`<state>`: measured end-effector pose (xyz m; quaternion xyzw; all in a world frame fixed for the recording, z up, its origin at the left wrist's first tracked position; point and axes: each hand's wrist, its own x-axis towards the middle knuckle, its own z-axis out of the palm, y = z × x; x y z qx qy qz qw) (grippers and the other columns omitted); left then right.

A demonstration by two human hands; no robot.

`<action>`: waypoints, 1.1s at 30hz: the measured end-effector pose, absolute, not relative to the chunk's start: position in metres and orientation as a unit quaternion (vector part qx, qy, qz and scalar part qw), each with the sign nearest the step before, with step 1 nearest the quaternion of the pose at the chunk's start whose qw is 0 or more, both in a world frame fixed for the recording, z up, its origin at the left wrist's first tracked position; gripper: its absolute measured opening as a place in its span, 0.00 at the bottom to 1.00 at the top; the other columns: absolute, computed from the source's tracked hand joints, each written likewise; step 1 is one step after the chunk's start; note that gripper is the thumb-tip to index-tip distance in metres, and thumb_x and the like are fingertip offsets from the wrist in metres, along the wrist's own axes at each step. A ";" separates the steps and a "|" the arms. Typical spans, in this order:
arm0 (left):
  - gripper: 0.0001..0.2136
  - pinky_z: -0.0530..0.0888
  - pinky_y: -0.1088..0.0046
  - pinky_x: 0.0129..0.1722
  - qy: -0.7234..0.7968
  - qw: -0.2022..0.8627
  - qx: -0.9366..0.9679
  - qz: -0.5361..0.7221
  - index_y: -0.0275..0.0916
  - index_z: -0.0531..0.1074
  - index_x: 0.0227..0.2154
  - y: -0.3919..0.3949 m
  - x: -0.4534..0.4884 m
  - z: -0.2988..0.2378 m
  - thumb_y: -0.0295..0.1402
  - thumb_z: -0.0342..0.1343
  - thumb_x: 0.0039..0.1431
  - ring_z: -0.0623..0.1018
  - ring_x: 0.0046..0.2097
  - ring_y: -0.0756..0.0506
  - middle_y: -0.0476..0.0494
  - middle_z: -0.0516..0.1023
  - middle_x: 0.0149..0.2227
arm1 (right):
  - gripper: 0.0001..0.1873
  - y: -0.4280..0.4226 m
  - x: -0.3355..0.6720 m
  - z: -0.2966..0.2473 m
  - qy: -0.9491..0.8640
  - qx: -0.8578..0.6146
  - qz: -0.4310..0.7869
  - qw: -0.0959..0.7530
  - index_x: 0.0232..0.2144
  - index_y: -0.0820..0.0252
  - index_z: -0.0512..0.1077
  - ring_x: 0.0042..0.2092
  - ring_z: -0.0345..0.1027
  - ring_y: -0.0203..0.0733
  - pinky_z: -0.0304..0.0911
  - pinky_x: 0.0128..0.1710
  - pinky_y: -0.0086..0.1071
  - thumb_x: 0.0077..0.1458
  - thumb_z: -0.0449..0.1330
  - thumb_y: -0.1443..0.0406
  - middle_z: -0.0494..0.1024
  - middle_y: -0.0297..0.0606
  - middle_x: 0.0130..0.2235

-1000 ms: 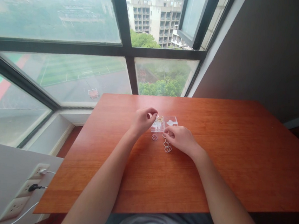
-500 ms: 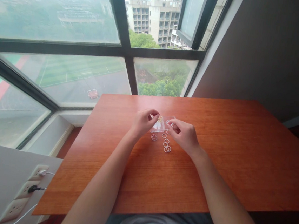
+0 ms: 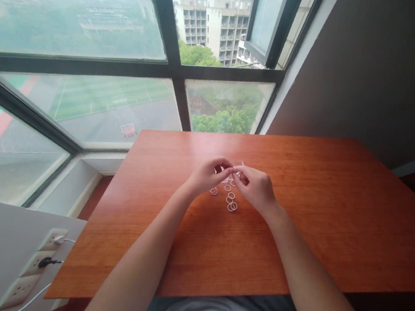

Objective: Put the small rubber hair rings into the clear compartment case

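My left hand (image 3: 210,177) is closed in a pinch, its fingertips meeting those of my right hand over a small clear plastic box (image 3: 224,179). My right hand (image 3: 258,186) pinches what looks like a small pale ring (image 3: 233,169), mostly covered by the fingers. Whether the left fingers also grip it is too small to make out. Several thin whitish rings (image 3: 232,207) lie on the table just below the right fingers, some overlapping. Pinkish rings (image 3: 213,192) lie under the left hand, partly hidden. Most of the box is behind my hands.
The reddish-brown wooden table (image 3: 334,211) runs up to large windows with a dark frame (image 3: 127,69). A grey wall (image 3: 377,69) stands at the right. Low on the left wall are sockets (image 3: 37,261) with plugs and cables.
My left hand has moved right and slightly toward me, from over the box to the right fingertips, and now covers more of the box. The right hand has barely moved.
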<state>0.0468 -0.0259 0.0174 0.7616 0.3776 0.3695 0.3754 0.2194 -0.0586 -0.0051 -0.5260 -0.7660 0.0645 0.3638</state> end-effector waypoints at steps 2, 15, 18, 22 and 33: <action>0.10 0.64 0.79 0.24 0.378 0.364 0.767 0.370 0.35 0.75 0.30 -0.025 0.047 0.017 0.37 0.55 0.59 0.68 0.26 0.54 0.46 0.76 0.27 | 0.10 -0.059 0.219 -0.005 -0.767 -0.525 0.061 0.364 0.38 0.56 0.77 0.26 0.65 0.35 0.55 0.29 0.27 0.57 0.57 0.63 0.74 0.31 0.24; 0.07 0.66 0.77 0.26 0.475 0.190 0.794 0.328 0.37 0.76 0.29 -0.004 -0.003 0.012 0.32 0.54 0.56 0.70 0.25 0.52 0.46 0.77 0.26 | 0.08 -0.059 0.217 -0.004 -0.768 -0.531 0.069 0.351 0.33 0.56 0.76 0.26 0.65 0.35 0.56 0.30 0.26 0.57 0.56 0.62 0.72 0.31 0.22; 0.07 0.65 0.77 0.25 0.467 0.191 0.804 0.315 0.37 0.76 0.29 -0.004 -0.004 0.012 0.32 0.54 0.55 0.70 0.25 0.52 0.47 0.77 0.27 | 0.07 -0.059 0.217 -0.005 -0.772 -0.527 0.070 0.347 0.33 0.56 0.75 0.26 0.65 0.35 0.55 0.30 0.26 0.56 0.56 0.63 0.71 0.30 0.22; 0.07 0.64 0.77 0.25 0.454 0.202 0.815 0.298 0.38 0.76 0.29 -0.007 0.002 0.012 0.31 0.54 0.55 0.69 0.25 0.52 0.48 0.77 0.26 | 0.07 -0.059 0.216 -0.006 -0.775 -0.524 0.072 0.346 0.33 0.56 0.75 0.26 0.64 0.34 0.54 0.30 0.26 0.56 0.57 0.64 0.71 0.29 0.21; 0.06 0.64 0.76 0.27 0.459 0.174 0.816 0.305 0.38 0.75 0.30 -0.007 0.003 0.014 0.30 0.54 0.55 0.69 0.27 0.51 0.48 0.76 0.28 | 0.07 -0.068 0.204 -0.010 -0.840 -0.482 0.123 0.216 0.35 0.52 0.76 0.29 0.68 0.34 0.51 0.29 0.27 0.57 0.57 0.63 0.78 0.30 0.28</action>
